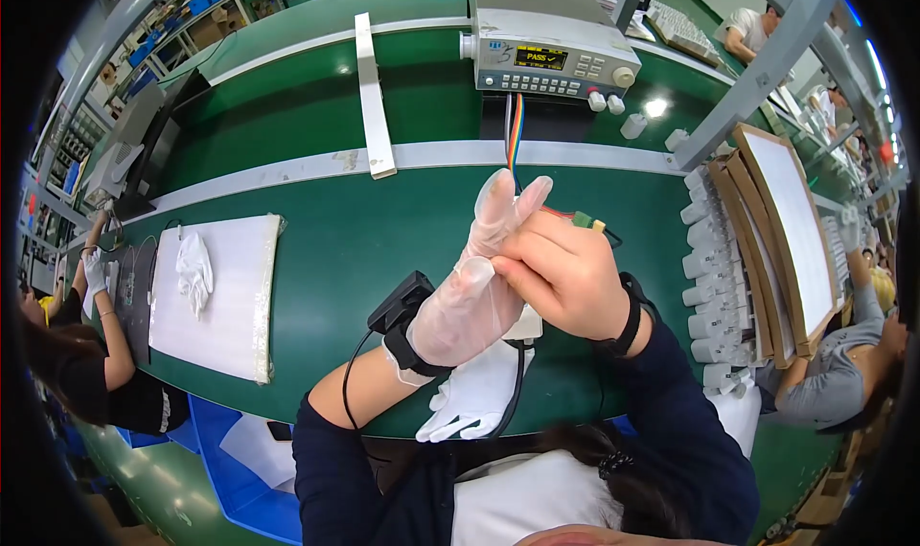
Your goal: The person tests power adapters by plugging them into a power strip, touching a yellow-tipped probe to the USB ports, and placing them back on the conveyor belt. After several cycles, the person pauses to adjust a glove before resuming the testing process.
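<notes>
The head view shows, at far left, a crumpled white glove point(195, 270) lying limp on a smooth, flat white pad point(220, 345) upon the dark-green surface point(321, 225). Rightward, the left hand point(471, 302) is raised, sheathed to the wrist in a thin, wrinkled translucent glove point(443, 328); its visible fingers stand spread. Below lies a flat, white fabric-like glove point(476, 393), unworn. The right hand point(573, 276) is bare, thumb and forefinger apparently pinching the translucent film near the left fingers. Covering looks nearly complete on the left, wanting only smoothing if being donned; whether it's going on or coming off, I cannot tell.
</notes>
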`<state>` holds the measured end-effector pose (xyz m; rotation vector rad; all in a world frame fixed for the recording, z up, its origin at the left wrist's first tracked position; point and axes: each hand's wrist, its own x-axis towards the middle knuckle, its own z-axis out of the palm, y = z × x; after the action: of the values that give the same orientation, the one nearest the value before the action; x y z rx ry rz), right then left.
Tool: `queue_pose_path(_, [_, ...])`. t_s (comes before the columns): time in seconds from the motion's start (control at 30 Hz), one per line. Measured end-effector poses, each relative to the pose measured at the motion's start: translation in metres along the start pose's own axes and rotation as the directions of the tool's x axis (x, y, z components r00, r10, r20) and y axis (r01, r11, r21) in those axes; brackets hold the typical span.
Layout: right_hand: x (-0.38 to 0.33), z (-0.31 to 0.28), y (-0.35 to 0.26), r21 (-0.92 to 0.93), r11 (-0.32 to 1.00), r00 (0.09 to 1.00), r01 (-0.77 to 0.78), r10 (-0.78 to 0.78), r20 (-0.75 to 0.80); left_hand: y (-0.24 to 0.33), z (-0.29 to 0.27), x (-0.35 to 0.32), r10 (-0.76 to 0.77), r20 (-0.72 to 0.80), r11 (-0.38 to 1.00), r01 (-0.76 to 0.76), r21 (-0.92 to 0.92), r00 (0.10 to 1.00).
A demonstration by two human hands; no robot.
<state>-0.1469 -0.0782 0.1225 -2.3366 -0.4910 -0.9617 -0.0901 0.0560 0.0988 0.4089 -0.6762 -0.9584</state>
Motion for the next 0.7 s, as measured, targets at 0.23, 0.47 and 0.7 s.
queue_pose_path(0.23, [0.000, 0.001, -0.003, -0.108, 0.986, 0.992, 0.124, -0.124, 0.006, 0.000, 0.002, -0.005, -0.031, -0.024, 0.998, 0.029, -0.052, 0.999])
queue_pose_path(0.47, [-0.001, 0.003, 0.002, -0.111, 0.981, 0.987, 0.162, -0.163, -0.004, -0.002, -0.001, -0.003, 0.023, -0.007, 0.993, -0.023, -0.113, 1.000])
queue_pose_path(0.7, [0.009, -0.007, -0.008, -0.190, 0.975, 0.991, 0.115, -0.126, -0.051, 0.008, -0.003, -0.003, 0.192, 0.020, 0.958, -0.182, -0.222, 0.981])
